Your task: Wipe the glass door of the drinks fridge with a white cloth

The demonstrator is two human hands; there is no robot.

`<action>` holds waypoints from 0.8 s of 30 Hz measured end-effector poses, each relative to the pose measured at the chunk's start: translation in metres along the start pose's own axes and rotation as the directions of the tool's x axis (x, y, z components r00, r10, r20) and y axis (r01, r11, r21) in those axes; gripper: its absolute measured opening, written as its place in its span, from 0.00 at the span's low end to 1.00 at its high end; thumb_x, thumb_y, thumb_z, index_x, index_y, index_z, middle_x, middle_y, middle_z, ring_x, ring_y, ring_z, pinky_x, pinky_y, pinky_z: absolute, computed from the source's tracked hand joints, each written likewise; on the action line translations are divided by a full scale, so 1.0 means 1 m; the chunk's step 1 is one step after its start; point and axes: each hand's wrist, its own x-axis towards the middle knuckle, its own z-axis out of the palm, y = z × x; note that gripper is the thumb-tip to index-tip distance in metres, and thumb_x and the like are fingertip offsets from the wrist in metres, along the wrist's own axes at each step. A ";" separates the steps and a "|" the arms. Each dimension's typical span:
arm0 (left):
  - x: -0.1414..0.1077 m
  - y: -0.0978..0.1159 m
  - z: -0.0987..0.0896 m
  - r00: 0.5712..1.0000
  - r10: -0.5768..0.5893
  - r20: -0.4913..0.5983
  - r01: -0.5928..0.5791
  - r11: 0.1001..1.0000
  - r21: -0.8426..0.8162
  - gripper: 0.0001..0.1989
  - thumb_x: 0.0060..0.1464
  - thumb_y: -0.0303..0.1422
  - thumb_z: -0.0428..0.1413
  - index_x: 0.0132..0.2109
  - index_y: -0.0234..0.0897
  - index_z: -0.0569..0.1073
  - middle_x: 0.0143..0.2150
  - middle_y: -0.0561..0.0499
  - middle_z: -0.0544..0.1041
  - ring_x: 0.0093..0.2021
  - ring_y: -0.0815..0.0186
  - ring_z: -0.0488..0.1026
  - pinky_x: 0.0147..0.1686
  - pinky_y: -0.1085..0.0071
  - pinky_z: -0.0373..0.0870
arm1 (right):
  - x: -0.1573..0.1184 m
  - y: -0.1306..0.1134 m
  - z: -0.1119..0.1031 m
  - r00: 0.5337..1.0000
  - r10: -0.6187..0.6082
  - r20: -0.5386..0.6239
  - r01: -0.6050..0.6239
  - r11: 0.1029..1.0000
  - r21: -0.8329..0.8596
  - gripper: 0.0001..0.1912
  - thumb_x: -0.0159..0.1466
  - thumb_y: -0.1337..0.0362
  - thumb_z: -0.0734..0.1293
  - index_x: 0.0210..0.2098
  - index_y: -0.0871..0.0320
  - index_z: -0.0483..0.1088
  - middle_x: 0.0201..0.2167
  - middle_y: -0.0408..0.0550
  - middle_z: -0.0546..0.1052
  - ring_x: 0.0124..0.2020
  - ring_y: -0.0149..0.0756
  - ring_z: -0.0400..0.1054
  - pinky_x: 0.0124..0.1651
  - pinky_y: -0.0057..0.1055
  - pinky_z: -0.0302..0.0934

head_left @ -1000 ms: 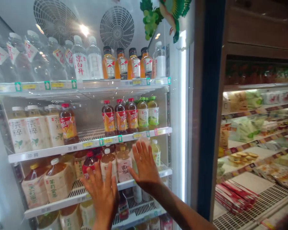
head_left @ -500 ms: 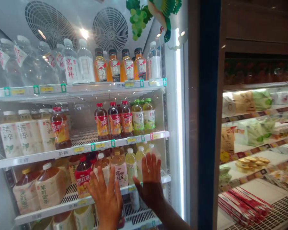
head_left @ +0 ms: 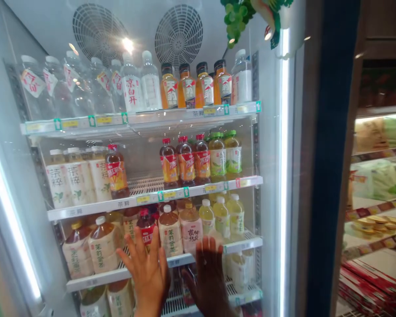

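Note:
Before a lit drinks cooler, my left hand [head_left: 147, 270] is raised with its fingers spread, holding nothing. Beside it on the right, my right hand [head_left: 209, 277] is also up, fingers stretched and empty. Both palms face the cooler; whether they touch a glass door cannot be made out. Behind my left hand, a red-labelled bottle [head_left: 148, 229] is partly hidden. A pink-labelled bottle [head_left: 190, 229] stands between and above the hands. Pale yellow bottles [head_left: 221, 218] stand above my right hand.
Clear water bottles [head_left: 132, 88] and orange bottles [head_left: 204, 88] fill the top shelf [head_left: 171, 115]. Red-capped tea bottles [head_left: 186, 163] stand on the shelf below. A dark blue post [head_left: 331, 154] separates the cooler from open shelves with packaged goods [head_left: 392, 176] at the right.
The view has shifted left, so the cooler appears further right and its left light strip shows. Both hands stay raised; my right hand sits lower in the picture.

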 end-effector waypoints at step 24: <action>-0.027 -0.160 -0.030 0.982 0.101 0.161 -0.070 0.980 -0.185 0.16 0.61 0.31 0.52 0.52 0.41 0.80 0.42 0.43 0.81 0.53 0.55 0.75 0.61 0.51 0.66 | 0.022 -0.182 0.050 0.998 0.053 0.031 -0.053 0.999 0.000 0.41 0.74 0.51 0.54 0.76 0.68 0.33 0.76 0.66 0.38 0.77 0.63 0.32 0.70 0.73 0.45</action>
